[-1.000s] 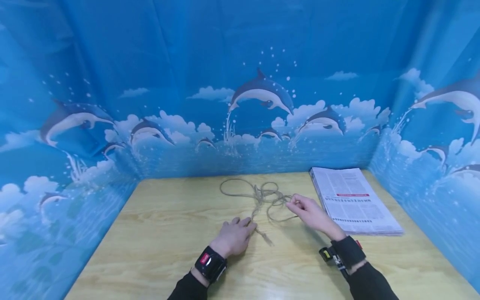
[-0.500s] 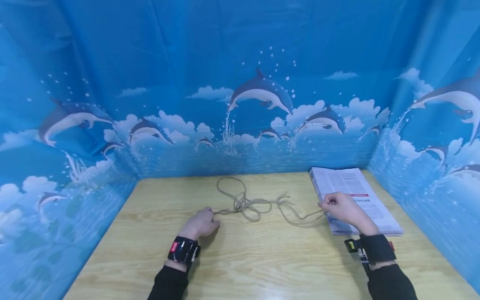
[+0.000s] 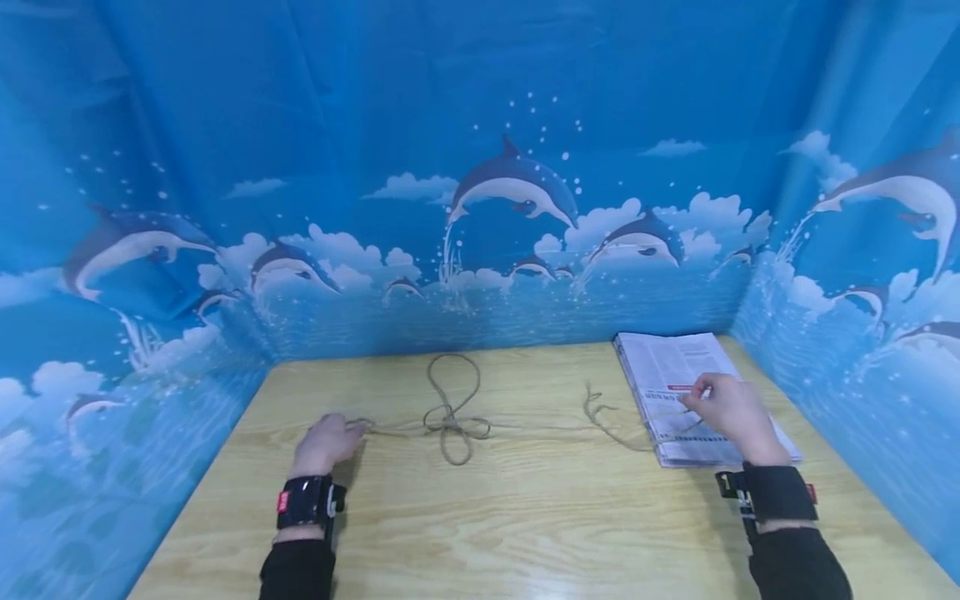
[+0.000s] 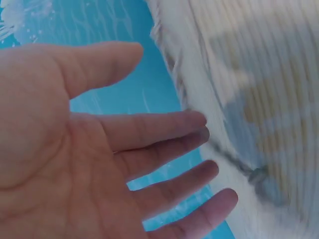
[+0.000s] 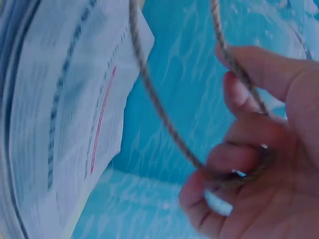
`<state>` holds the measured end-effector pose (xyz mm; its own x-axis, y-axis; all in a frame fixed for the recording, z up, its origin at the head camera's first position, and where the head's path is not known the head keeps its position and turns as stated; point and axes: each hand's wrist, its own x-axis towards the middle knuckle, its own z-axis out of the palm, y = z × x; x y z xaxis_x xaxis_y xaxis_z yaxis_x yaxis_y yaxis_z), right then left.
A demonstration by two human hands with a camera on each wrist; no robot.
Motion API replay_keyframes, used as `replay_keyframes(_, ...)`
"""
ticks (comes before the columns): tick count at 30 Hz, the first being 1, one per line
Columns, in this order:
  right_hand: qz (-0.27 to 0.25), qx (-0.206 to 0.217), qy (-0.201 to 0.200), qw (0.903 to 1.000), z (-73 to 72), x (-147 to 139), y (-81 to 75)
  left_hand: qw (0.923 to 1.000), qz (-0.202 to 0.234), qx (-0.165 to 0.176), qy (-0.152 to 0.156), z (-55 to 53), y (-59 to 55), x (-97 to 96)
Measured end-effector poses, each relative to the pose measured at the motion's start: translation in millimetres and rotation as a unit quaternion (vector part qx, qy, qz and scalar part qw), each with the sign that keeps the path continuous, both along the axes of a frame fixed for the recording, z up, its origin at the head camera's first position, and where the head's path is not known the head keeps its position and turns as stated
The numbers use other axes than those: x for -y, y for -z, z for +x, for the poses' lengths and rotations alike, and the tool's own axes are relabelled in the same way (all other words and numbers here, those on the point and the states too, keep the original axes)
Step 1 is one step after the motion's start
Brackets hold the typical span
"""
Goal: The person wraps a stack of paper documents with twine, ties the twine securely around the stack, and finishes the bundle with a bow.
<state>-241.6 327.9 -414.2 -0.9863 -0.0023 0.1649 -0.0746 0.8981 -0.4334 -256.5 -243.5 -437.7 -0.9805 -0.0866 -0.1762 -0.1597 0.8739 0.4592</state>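
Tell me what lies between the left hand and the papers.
In the head view, string lies across the table between left hand and papers, its loops nearer the hand.

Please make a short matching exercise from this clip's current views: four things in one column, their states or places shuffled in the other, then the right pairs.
Things:
1. left hand
2. right hand
3. newspaper stack
4. backdrop

States or places:
A. Blue, printed with dolphins and clouds
B. Fingers curled round the rope
C. Lying toward the far right corner of the table
D. Fingers extended, thumb held apart from them

Right pairs: 1-D, 2-B, 3-C, 4-A
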Motion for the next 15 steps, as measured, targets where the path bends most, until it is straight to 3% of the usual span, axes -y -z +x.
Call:
replay_keyframes(4, 0.025, -0.005, -0.033, 0.9991, -1.2, 30, 4.2, 0.9991, -0.016, -0.02, 0.033, 0.0, 1.1, -13.4)
replay_keyframes(8, -0.004, 0.016, -0.131, 0.9913, -2.2, 75, 11.4, 0.9937, -0.028, -0.062, 0.089, -4.4, 1.2, -43.3)
replay_keyframes(11, -0.026, 0.056, -0.213, 0.9752, -1.2, 106, 18.6, 0.9816, -0.027, -0.127, 0.14, -6.9, 1.7, -66.1)
replay_keyframes(13, -0.025, 0.072, -0.263, 0.9618, 0.4, 121, 24.0, 0.9681, -0.024, -0.173, 0.179, -7.2, 2.7, -78.8)
replay_keyframes(15, -0.016, 0.08, -0.304, 0.9493, 2.2, 131, 29.3, 0.9547, -0.014, -0.199, 0.221, -6.6, 4.0, -89.3)
